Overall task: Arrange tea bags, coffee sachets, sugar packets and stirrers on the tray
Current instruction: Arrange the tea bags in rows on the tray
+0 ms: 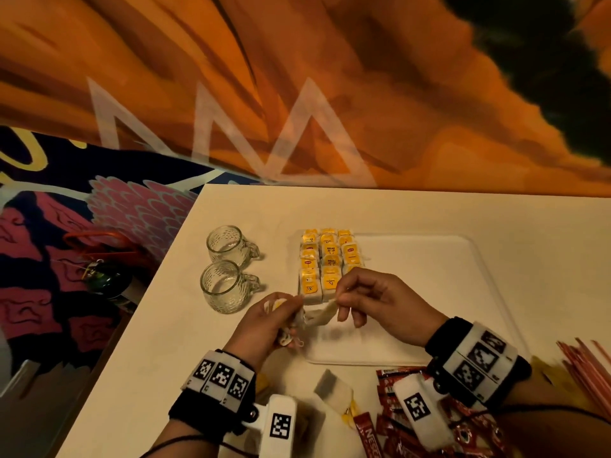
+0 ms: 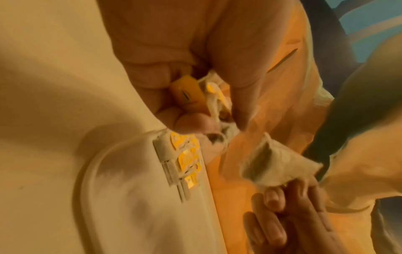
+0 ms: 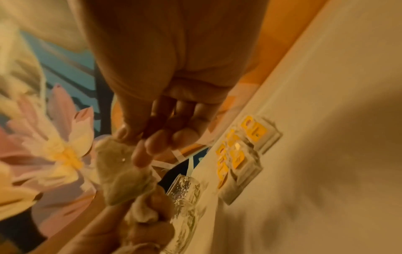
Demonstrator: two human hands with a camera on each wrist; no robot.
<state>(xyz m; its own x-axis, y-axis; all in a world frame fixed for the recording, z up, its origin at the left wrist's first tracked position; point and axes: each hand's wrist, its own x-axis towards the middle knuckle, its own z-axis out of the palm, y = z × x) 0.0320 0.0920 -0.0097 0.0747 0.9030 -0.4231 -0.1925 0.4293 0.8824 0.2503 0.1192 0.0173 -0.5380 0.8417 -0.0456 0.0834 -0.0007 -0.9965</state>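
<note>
A white tray (image 1: pixel 446 292) lies on the cream table, with rows of yellow-tagged tea bags (image 1: pixel 325 259) at its left end. Over the tray's near-left corner, my left hand (image 1: pixel 291 312) grips a small bunch of tea bags (image 2: pixel 189 96) with yellow tags. My right hand (image 1: pixel 342 300) pinches the corner of one tea bag (image 1: pixel 319 315) that stretches between both hands. The wrist views show this pinched tea bag (image 2: pixel 276 165) (image 3: pixel 121 173) hanging in the air above the table. Red coffee sachets (image 1: pixel 367 431) and reddish stirrers (image 1: pixel 582 361) lie near the table's front edge.
Two empty glass mugs (image 1: pixel 228 244) (image 1: pixel 221 285) stand left of the tray. A loose tea bag (image 1: pixel 332 390) lies in front of the tray. An orange patterned wall rises behind the table, and a patterned carpet with a dark round object lies to the left.
</note>
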